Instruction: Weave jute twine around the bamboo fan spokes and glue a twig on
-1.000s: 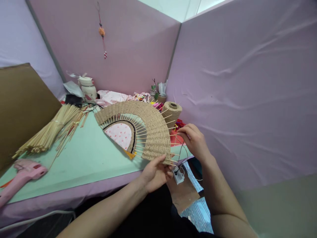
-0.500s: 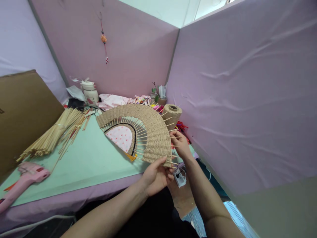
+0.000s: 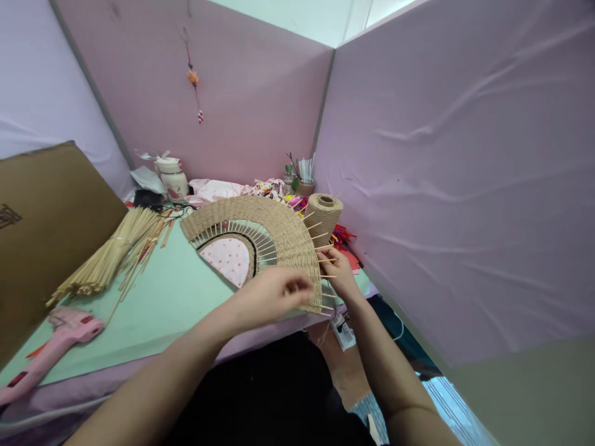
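Note:
A half-round woven fan (image 3: 295, 238) of tan cord on thin sticks spreads over the green table top. Its centre is a white half-disc (image 3: 227, 257) with pink dots, bordered by cord and a black line. Bare stick ends stand out along its right rim. My right hand (image 3: 338, 271) pinches that rim among the sticks; the fingertips are partly hidden. Over the fan's near part is my left hand (image 3: 272, 296), slightly blurred, fingers curved and a gap between thumb and fingers, with nothing visible in it. Whether it touches the weave I cannot tell.
Behind the fan stands a cord spool (image 3: 325, 214). A bundle of thin sticks (image 3: 109, 251) and a pink glue gun (image 3: 62, 341) lie left, beside a cardboard sheet (image 3: 56, 210). A white bottle (image 3: 173, 179) stands at the back. Purple cloth walls (image 3: 441, 186) enclose the table.
My left hand has let go of the fan's lower right corner and moved up and left, over the weave. My right hand stays at the rim. The view has shifted slightly.

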A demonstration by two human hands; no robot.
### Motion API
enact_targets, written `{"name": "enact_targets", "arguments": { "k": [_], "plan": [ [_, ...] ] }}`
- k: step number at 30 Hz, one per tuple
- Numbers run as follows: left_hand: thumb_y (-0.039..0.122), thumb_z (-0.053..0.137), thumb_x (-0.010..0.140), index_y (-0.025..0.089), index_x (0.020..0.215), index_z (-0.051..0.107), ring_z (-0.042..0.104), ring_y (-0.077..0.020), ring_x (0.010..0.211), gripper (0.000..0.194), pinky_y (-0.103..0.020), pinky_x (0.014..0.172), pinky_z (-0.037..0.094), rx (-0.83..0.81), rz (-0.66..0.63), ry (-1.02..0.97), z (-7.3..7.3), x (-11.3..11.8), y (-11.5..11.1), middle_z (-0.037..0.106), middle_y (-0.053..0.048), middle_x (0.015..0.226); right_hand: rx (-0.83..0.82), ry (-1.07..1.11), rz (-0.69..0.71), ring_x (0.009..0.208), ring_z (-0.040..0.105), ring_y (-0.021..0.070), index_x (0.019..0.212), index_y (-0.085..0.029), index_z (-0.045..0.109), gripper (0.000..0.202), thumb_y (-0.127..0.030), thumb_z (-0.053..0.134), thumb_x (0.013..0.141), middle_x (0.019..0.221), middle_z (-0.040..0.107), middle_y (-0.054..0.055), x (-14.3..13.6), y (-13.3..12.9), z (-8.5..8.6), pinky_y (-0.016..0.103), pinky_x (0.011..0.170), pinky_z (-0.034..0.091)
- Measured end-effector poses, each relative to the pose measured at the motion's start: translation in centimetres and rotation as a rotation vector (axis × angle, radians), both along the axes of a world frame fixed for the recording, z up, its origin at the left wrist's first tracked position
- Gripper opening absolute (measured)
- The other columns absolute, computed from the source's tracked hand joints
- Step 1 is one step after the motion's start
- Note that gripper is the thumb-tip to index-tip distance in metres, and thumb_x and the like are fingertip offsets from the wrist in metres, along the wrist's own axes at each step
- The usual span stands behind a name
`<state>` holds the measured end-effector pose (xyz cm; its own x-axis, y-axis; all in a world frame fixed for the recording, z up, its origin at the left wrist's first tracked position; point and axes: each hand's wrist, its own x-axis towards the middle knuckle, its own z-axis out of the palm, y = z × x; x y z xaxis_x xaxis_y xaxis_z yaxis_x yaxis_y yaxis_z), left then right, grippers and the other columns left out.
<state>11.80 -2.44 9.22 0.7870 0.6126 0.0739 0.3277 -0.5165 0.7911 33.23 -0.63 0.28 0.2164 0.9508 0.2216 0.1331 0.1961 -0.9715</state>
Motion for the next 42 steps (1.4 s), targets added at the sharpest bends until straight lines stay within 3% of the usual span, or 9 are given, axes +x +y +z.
{"name": "enact_targets", "arguments": {
  "k": [1,3,8,12,19,25,30,35,42],
  "plan": [
    [0.036,0.055,0.086,0.021,0.1,0.069,0.059,-0.0197,0.089,0.024,-0.032,0.082,0.045,0.141,0.149,-0.021,0.1,1.2,1.2,0.067,-0.004,0.097,0.009,-0.018,0.004,0.053,0.045,0.0119,0.08,-0.02,0.06,0.026,-0.046,0.063,0.077,0.064,0.055,-0.002,0.2,0.2,-0.1,0.024,0.049,0.037],
    [0.032,0.058,0.084,0.018,0.112,0.065,0.056,-0.0245,0.102,0.032,-0.037,0.091,0.042,0.348,0.295,-0.007,-0.6,3.8,3.5,0.062,-0.009,0.106,0.04,-0.076,0.002,0.056,0.048,0.013,0.078,-0.02,0.061,0.025,-0.045,0.063,0.077,0.065,0.057,-0.001,0.7,0.7,-0.1,0.025,0.052,0.039],
    [0.04,0.06,0.082,0.02,0.107,0.068,0.047,-0.0293,0.111,0.033,-0.041,0.096,0.04,0.396,0.281,0.101,-3.1,7.5,6.8,0.052,-0.01,0.105,0.126,-0.292,-0.025,0.068,0.057,0.0164,0.074,-0.019,0.064,0.021,-0.04,0.064,0.077,0.072,0.065,0.002,2.5,1.6,0.3,0.028,0.065,0.044],
    [0.036,0.064,0.079,0.022,0.093,0.068,0.045,-0.0283,0.109,0.021,-0.041,0.095,0.039,0.365,0.285,0.099,-3.3,7.5,7.0,0.049,-0.008,0.099,0.143,-0.405,0.024,0.074,0.06,0.0173,0.083,-0.02,0.066,0.015,-0.034,0.061,0.08,0.079,0.068,0.003,4.1,1.2,2.0,0.03,0.071,0.046],
    [0.034,0.064,0.079,0.021,0.091,0.067,0.044,-0.0284,0.107,0.017,-0.044,0.096,0.037,0.381,0.296,0.006,-3.9,7.3,6.3,0.049,-0.008,0.1,0.238,-0.431,0.07,0.074,0.058,0.0162,0.095,-0.021,0.066,0.016,-0.027,0.061,0.081,0.083,0.065,0.002,5.4,0.6,5.4,0.03,0.071,0.046],
    [0.029,0.059,0.083,0.019,0.089,0.064,0.046,-0.0262,0.101,0.012,-0.042,0.093,0.038,0.443,0.273,-0.054,-3.4,6.8,5.1,0.05,-0.009,0.098,0.319,-0.427,-0.011,0.066,0.054,0.0151,0.089,-0.022,0.065,0.016,-0.024,0.069,0.074,0.073,0.062,0.0,4.5,2.0,6.1,0.029,0.064,0.044],
    [0.029,0.056,0.085,0.018,0.087,0.062,0.047,-0.0252,0.1,0.013,-0.04,0.092,0.039,0.467,0.234,-0.064,-2.4,6.0,4.2,0.051,-0.009,0.099,0.247,-0.321,0.085,0.061,0.051,0.0125,0.086,-0.021,0.064,0.014,-0.028,0.068,0.074,0.073,0.061,-0.001,4.3,2.9,6.5,0.025,0.056,0.041],
    [0.032,0.057,0.083,0.02,0.086,0.062,0.048,-0.0247,0.098,0.014,-0.04,0.091,0.039,0.444,0.2,-0.098,-2.1,5.1,3.8,0.051,-0.008,0.097,0.075,0.129,0.217,0.054,0.047,0.0093,0.078,-0.021,0.057,0.025,-0.035,0.074,0.066,0.066,0.059,-0.004,3.4,3.3,5.2,0.023,0.052,0.039],
    [0.031,0.056,0.084,0.019,0.082,0.061,0.049,-0.0255,0.098,0.013,-0.041,0.091,0.039,0.431,0.176,-0.103,-3.0,5.2,3.7,0.052,-0.009,0.098,0.132,0.458,-0.106,0.055,0.048,0.0094,0.078,-0.022,0.048,0.036,-0.038,0.075,0.061,0.068,0.057,-0.005,-1.1,3.5,-0.4,0.022,0.052,0.04]
  ]
}}
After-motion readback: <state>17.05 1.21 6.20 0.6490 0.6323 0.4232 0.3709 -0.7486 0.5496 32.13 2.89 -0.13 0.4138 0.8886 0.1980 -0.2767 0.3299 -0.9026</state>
